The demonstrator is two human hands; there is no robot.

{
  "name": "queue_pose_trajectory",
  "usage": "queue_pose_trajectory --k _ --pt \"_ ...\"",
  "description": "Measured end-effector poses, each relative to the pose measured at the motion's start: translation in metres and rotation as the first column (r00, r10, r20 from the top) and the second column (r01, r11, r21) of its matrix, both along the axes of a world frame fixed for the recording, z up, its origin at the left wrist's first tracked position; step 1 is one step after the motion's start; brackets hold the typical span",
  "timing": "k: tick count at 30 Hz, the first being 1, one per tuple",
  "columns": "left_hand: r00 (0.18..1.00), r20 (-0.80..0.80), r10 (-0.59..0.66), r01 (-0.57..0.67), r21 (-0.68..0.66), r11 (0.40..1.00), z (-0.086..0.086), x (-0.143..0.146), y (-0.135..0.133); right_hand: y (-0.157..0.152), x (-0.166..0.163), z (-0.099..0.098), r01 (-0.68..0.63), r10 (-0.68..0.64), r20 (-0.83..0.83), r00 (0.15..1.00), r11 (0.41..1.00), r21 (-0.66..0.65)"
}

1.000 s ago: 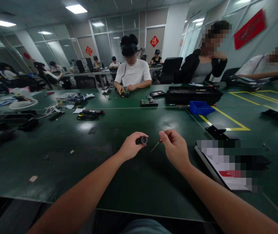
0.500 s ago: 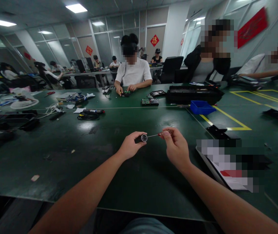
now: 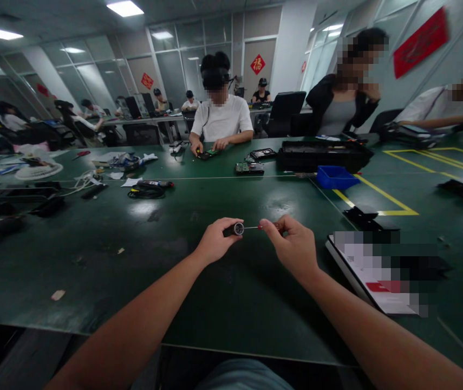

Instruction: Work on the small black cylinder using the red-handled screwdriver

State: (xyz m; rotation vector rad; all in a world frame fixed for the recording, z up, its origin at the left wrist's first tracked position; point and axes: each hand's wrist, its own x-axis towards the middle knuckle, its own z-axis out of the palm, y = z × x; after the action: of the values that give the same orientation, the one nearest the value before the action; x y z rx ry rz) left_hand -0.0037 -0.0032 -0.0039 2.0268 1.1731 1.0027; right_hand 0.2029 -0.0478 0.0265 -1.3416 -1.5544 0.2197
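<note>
Black cylinder [image 3: 237, 229] is held between the thumb and fingers of our left hand [image 3: 216, 241], above the green desk [image 3: 219, 309] and inward from its near edge. Our right hand [image 3: 296, 246] grips a red-handled screwdriver [image 3: 251, 227], shaft pointing at the cylinder's ringed end (we cannot tell whether the tip touches). Beyond the desk's far edge, we read gold 福 on a red diamond sign [image 3: 258, 64]; pixelation hides any writing on the white pad [image 3: 359, 265] right of our hands.

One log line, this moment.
left hand: holding dark cylinder | right hand: holding screwdriver | tip: at cylinder's ringed end, insertion unclear | blue tray: beyond right hand
</note>
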Motion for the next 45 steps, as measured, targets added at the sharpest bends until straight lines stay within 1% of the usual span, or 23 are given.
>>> queue_pose_trajectory --k 6,11,13,16,19,21,23,25,26,28,31,34,37,39,40,41,42,45 --pt "0.999 -0.027 0.032 -0.031 0.037 0.999 -0.002 -0.002 0.001 0.000 0.000 0.000 -0.069 0.069 0.035 0.997 0.998 -0.016" --pt "0.999 -0.046 0.027 -0.025 0.046 0.999 0.000 -0.002 0.001 -0.001 0.001 -0.002 -0.182 0.182 0.054 0.982 0.983 0.000" --pt "0.998 -0.053 0.020 -0.017 0.044 0.999 0.001 -0.002 0.000 -0.001 0.000 -0.002 -0.208 0.208 0.055 0.977 0.978 -0.005" --pt "0.998 -0.066 0.018 -0.016 0.040 0.999 0.002 -0.001 -0.001 -0.001 0.000 -0.001 -0.219 0.221 0.036 0.975 0.974 -0.050" --pt "0.997 -0.075 0.013 -0.010 0.049 0.999 0.002 -0.001 -0.002 -0.001 0.000 -0.002 -0.196 0.200 0.025 0.979 0.974 -0.112" --pt "0.997 -0.076 0.005 -0.001 0.053 0.999 0.002 0.000 -0.001 -0.002 -0.001 -0.003 -0.179 0.184 0.026 0.983 0.977 -0.115" --pt "0.997 -0.081 0.005 -0.001 0.052 0.999 0.002 0.000 -0.001 -0.002 -0.002 -0.005 -0.182 0.182 -0.006 0.983 0.979 -0.093" --pt "0.996 -0.090 0.012 -0.007 0.054 0.999 0.002 0.001 -0.001 -0.001 -0.003 -0.009 -0.198 0.190 -0.107 0.976 0.978 -0.068" --pt "0.995 -0.096 0.015 -0.009 0.057 0.998 0.003 0.001 -0.001 0.000 -0.004 -0.011 -0.206 0.192 -0.188 0.963 0.977 -0.060" --pt "0.994 -0.104 0.017 -0.011 0.064 0.998 0.003 0.002 -0.001 0.003 -0.005 -0.014 -0.223 0.190 -0.374 0.908 0.974 -0.045" --pt "0.997 -0.079 0.028 -0.022 0.072 0.997 0.002 0.001 -0.001 0.008 -0.007 -0.017 -0.262 0.193 -0.564 0.803 0.964 -0.045" --pt "0.999 -0.034 -0.014 0.016 0.083 0.996 0.000 0.000 0.001 0.013 -0.008 -0.017 -0.287 0.149 -0.735 0.662 0.956 -0.065" --pt "0.996 -0.045 -0.071 0.075 0.109 0.991 -0.002 -0.002 0.004 0.018 -0.007 -0.019 -0.335 0.053 -0.865 0.500 0.932 -0.137" --pt "0.995 -0.076 -0.072 0.081 0.115 0.990 -0.002 -0.002 0.005 0.019 -0.007 -0.021 -0.361 0.000 -0.899 0.438 0.916 -0.176" --pt "0.993 -0.093 -0.070 0.080 0.109 0.991 -0.003 -0.002 0.005 0.020 -0.006 -0.022 -0.352 -0.014 -0.901 0.435 0.918 -0.184" --pt "0.992 -0.108 -0.066 0.077 0.100 0.992 -0.003 -0.001 0.005 0.020 -0.006 -0.022 -0.326 -0.016 -0.891 0.453 0.928 -0.182" --pt "0.991 -0.118 -0.061 0.072 0.091 0.993 -0.002 -0.001 0.004 0.019 -0.006 -0.022 -0.289 -0.004 -0.870 0.492 0.942 -0.168" --pt "0.992 -0.117 -0.037 0.047 0.080 0.996 -0.002 0.000 0.003 0.015 -0.005 -0.019 -0.194 0.070 -0.735 0.675 0.977 -0.085"
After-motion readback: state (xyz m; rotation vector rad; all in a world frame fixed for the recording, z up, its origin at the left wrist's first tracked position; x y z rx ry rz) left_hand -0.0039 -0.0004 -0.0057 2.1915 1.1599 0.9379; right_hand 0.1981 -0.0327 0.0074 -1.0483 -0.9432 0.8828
